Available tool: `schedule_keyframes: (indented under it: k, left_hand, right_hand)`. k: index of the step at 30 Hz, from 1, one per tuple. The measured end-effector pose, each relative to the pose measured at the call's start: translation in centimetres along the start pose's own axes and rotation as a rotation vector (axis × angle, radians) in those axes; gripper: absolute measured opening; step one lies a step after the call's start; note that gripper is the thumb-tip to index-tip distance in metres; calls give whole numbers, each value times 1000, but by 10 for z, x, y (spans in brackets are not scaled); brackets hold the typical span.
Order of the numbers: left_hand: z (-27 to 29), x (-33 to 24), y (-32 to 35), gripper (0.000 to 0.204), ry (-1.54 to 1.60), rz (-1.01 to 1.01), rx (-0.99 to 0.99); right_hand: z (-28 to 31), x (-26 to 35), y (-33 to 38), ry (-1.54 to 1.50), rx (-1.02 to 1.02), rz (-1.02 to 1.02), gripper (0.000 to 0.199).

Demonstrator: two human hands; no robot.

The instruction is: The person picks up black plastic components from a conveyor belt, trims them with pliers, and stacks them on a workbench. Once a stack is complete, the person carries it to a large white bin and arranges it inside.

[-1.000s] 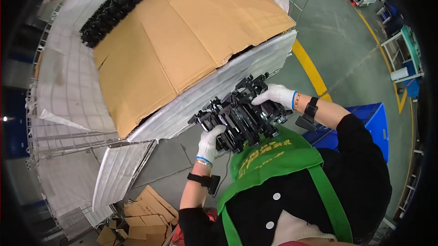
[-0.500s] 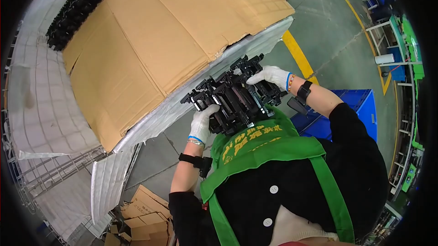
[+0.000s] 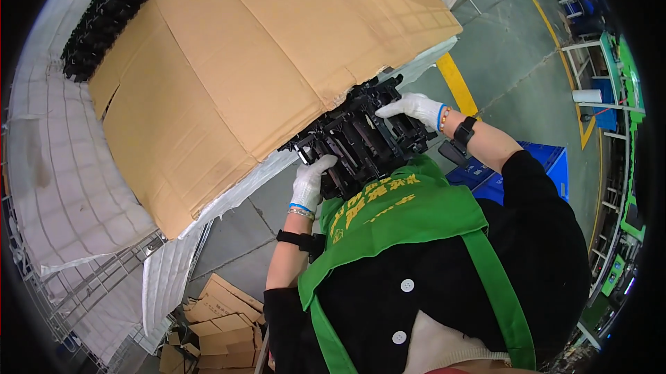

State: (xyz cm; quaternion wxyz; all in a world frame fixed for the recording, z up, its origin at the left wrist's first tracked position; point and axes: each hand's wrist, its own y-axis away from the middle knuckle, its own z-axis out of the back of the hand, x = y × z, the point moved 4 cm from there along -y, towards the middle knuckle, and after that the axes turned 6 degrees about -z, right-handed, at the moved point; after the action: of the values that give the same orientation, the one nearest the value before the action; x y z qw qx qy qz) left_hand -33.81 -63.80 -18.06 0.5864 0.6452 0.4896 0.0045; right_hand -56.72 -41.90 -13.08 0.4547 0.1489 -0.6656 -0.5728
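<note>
A row of several black plastic assemblies (image 3: 364, 134) is squeezed between my two gloved hands, in front of my green apron. My left hand (image 3: 312, 183) grips the near left end, its thumb lying on top. On the right end sits my right hand (image 3: 409, 110), thumb over the upper side and the other fingers largely hidden. Both gloves are white with blue cuffs. The far side of the row meets the edge of a brown cardboard sheet (image 3: 257, 62); whether they touch I cannot tell.
The cardboard lies across a wire cage (image 3: 97, 277) lined with white sheeting (image 3: 76, 187). More black parts (image 3: 114, 17) line its far left side. A blue crate (image 3: 551, 169) stands at my right, and torn cardboard boxes (image 3: 225, 329) lie at lower left. Yellow tape (image 3: 458, 86) marks the floor.
The held row has come closer to the cage, and its far side now reaches the cardboard edge. Both hands keep their grip. The view has shifted slightly.
</note>
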Motion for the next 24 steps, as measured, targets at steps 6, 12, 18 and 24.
schedule_keyframes:
  k: [6, 12, 18, 24]
  left_hand:
    - [-1, -2, -1, 46, 41, -23, -2]
    - [-4, -1, 4, 42, 4, -10, 10]
    - [-44, -13, 12, 33, -97, -38, 131]
    - [-70, -7, 14, 41, -76, -9, 292]
  right_hand:
    - [-6, 18, 17, 54, -15, 10, 47]
    - [-8, 10, 12, 123, -45, -11, 46]
    - [32, -28, 16, 39, -63, -2, 46]
    - [54, -51, 78, -217, -98, -30, 39]
